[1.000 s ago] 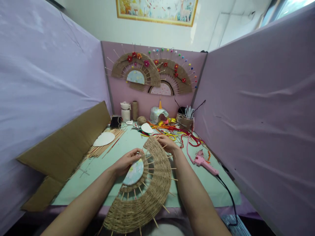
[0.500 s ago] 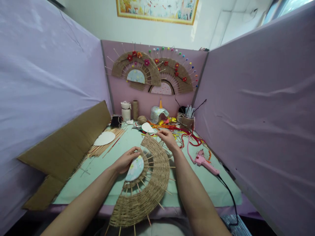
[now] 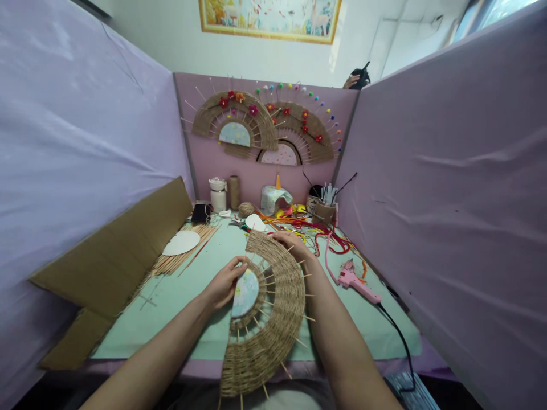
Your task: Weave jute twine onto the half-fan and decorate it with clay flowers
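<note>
A half-round woven fan [image 3: 288,302] of brown twine on thin sticks stands tilted before me, its straight side to the left. At its centre is a pale blue patterned half disc [image 3: 247,293]. My left hand [image 3: 226,283] grips the inner part near the top of this disc, thumb on the front. My right hand [image 3: 294,245] is at the fan's upper outer edge, fingers curled and partly hidden behind the weave. Whatever those fingers hold cannot be made out. Bare stick ends poke out along the outer rim.
A pink glue gun [image 3: 356,285] lies on the right with its black cord. Behind are red and yellow strands [image 3: 337,244], a twine ball [image 3: 246,209] and a white jar [image 3: 218,195]. Cardboard [image 3: 123,262] leans left beside thin sticks [image 3: 188,259]. Another person's hand [image 3: 351,82] shows above the partition.
The fan has swung to the right and stands steeper. My right hand has gone from beyond its top corner to behind its outer edge. Another person's hand with a black object has risen into view.
</note>
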The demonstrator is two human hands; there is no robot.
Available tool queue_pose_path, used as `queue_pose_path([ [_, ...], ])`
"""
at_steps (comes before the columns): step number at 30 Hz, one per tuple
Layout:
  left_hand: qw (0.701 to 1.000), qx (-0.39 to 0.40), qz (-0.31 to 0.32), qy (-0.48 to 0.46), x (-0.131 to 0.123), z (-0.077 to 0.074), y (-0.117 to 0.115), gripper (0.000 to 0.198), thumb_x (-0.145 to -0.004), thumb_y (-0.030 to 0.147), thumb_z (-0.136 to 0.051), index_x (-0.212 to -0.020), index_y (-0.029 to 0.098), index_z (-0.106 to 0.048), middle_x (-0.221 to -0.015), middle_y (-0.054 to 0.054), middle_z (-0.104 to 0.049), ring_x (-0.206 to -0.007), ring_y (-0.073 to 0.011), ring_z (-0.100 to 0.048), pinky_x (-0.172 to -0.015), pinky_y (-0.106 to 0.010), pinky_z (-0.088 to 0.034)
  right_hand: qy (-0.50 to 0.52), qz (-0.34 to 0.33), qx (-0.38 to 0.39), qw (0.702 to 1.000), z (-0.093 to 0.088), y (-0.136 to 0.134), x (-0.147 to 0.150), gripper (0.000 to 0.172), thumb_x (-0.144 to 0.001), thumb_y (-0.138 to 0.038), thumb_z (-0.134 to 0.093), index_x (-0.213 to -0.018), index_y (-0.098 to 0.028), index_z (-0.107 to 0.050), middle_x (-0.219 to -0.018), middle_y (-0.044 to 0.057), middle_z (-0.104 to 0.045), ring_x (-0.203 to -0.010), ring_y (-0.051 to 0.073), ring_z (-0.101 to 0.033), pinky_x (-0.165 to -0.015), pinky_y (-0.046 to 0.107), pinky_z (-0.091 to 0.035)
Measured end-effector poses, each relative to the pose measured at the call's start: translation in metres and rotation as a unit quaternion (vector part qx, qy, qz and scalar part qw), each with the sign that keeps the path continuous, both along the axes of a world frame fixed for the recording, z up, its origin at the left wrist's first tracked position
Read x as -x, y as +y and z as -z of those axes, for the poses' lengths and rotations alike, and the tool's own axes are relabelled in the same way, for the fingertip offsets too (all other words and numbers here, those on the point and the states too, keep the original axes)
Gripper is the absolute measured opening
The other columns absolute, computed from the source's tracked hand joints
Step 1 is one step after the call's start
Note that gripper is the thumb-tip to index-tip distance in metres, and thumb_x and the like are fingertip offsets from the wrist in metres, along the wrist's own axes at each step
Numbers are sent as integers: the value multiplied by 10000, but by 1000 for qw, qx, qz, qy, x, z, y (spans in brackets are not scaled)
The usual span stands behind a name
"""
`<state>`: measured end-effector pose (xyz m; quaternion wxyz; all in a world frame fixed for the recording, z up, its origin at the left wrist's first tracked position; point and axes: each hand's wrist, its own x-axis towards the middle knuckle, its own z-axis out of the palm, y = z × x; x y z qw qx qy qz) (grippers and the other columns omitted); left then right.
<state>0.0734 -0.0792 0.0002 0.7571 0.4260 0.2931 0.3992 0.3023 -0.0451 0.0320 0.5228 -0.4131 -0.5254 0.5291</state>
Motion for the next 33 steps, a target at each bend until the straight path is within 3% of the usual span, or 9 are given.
queue_pose_path([
  [5, 998, 30, 63, 9, -7, -23, 19, 222, -839, 206, -609, -1050, 141, -633, -954, -98, -719, -807, -207, -701, -745, -317, -558, 14, -33, 45, 998, 3, -1, 3, 290, -636, -429, -737, -636, -163, -621, -546, -36, -545, -530, 100, -442, -515, 238, -300],
  [9, 998, 56, 31, -25, -26, -40, 52, 289, -939, 318, -474, -1063, 125, -650, -872, -86, -723, -737, -191, -701, -692, -301, -559, 11, -55, 37, 998, 6, 0, 6, 325, -629, -457, -752, -629, -161, -618, -535, -40, -528, -517, 88, -415, -504, 235, -278],
  [13, 994, 73, -10, -81, -38, -35, 64, 280, -958, 278, -438, -1011, 108, -654, -848, -88, -724, -702, -185, -706, -680, -301, -562, -10, -86, 33, 996, 6, -2, 8, 327, -652, -464, -754, -675, -158, -641, -557, -38, -544, -519, 86, -417, -508, 233, -283],
  [20, 989, 94, 4, -113, -22, -22, 60, 289, -954, 285, -443, -1023, 102, -656, -902, -111, -725, -755, -208, -715, -714, -339, -575, 10, -116, 65, 991, 12, -1, 9, 460, -633, -598, -747, -728, -154, -670, -566, -28, -549, -520, 89, -436, -501, 224, -284],
  [26, 988, 100, 12, -117, -20, -24, 62, 282, -959, 268, -429, -1044, 104, -641, -895, -112, -729, -801, -214, -721, -728, -331, -576, 60, -34, 29, 997, 13, 8, 4, 498, -661, -644, -710, -758, -159, -654, -496, -80, -399, -416, 46, -229, -430, 228, -124],
  [33, 987, 106, -10, -119, -18, -31, 58, 308, -967, 259, -405, -1153, 104, -595, -927, -114, -732, -808, -209, -723, -725, -328, -580, 35, -23, -10, 999, 13, 8, 5, 461, -678, -598, -723, -768, -149, -673, -520, -73, -379, -443, 48, -258, -445, 233, -136],
])
